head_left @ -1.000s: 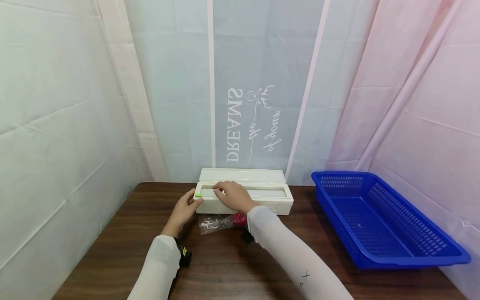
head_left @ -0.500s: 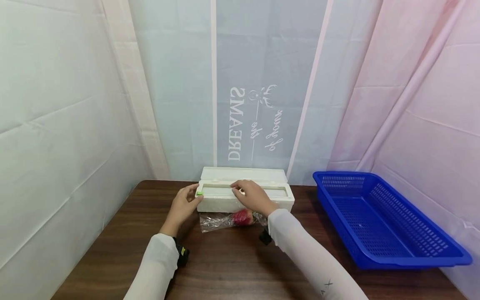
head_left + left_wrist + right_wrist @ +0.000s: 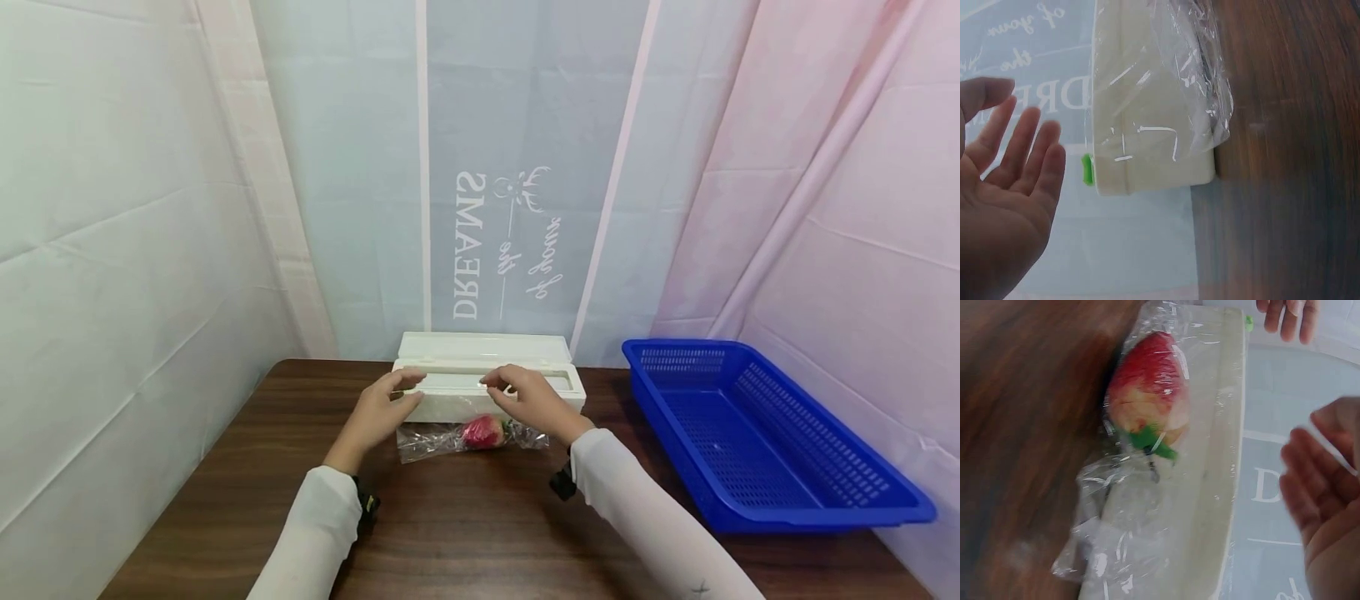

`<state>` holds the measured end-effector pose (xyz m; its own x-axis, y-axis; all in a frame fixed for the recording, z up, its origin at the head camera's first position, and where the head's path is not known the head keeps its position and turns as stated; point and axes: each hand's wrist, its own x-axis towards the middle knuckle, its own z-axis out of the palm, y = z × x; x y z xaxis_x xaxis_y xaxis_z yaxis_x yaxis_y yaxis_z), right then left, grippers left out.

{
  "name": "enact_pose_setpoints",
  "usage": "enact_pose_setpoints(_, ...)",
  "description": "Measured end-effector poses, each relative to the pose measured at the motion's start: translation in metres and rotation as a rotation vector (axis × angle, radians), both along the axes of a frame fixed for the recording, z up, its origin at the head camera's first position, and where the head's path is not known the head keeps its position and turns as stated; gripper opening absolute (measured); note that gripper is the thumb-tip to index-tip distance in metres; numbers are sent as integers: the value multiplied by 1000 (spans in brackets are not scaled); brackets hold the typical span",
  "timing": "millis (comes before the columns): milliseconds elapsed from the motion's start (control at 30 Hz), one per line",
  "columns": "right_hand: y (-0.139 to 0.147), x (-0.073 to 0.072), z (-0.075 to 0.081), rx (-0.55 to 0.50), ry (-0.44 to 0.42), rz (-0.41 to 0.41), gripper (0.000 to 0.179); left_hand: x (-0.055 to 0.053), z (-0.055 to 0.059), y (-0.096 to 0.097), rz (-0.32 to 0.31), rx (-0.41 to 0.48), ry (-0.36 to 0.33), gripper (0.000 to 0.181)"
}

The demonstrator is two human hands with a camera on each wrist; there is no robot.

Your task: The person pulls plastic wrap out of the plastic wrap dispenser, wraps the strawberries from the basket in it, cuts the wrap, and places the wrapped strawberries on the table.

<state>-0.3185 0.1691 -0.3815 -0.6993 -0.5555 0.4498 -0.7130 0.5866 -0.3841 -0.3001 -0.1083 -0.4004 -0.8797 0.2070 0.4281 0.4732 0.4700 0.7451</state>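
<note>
A long white cling film dispenser [image 3: 450, 407] stands at the back of the table, its lid [image 3: 483, 346] tilted back. A clear plastic film [image 3: 429, 442] hangs over its front face down to the table. Against that front lies a red strawberry [image 3: 483, 432] with a green leafy top, in the clear film. A green slider [image 3: 1087, 169] sits at the dispenser's left end. My left hand [image 3: 378, 412] hovers by the dispenser's left part, fingers loosely bent, holding nothing. Over its right part is my right hand [image 3: 534, 402], fingers relaxed and nothing visible between them.
To the right stands a blue plastic basket [image 3: 678, 450] with perforated walls. Behind the dispenser hangs a pale printed curtain [image 3: 517, 108], with white fabric [image 3: 135, 208] on the left side. The brown wooden table [image 3: 465, 533] runs toward the person.
My right hand has slid rightward along the dispenser, uncovering the strawberry. My left hand has moved from the dispenser's left end a little to the right.
</note>
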Motion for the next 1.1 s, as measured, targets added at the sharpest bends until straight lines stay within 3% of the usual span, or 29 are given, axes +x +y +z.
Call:
enact_pose_setpoints(133, 4, 6, -5, 0, 3, 69, 19, 2, -1, 5, -19, -31, -11, 23)
enact_pose_setpoints(267, 8, 14, -11, 18, -18, 36, 18, 5, -3, 11, -54, -71, -45, 22)
enact_pose_setpoints(500, 11, 21, -26, 99, -57, -38, 23, 5, -9, 27, -174, -156, -35, 24)
enact_pose_setpoints(767, 7, 21, -37, 141, -29, -88, 28, 3, -16, 50, -92, -224, -101, 33)
enact_pose_setpoints(1100, 4, 26, -43, 200, 142, -168, 27, 2, -25, 67, -151, -308, -114, 32)
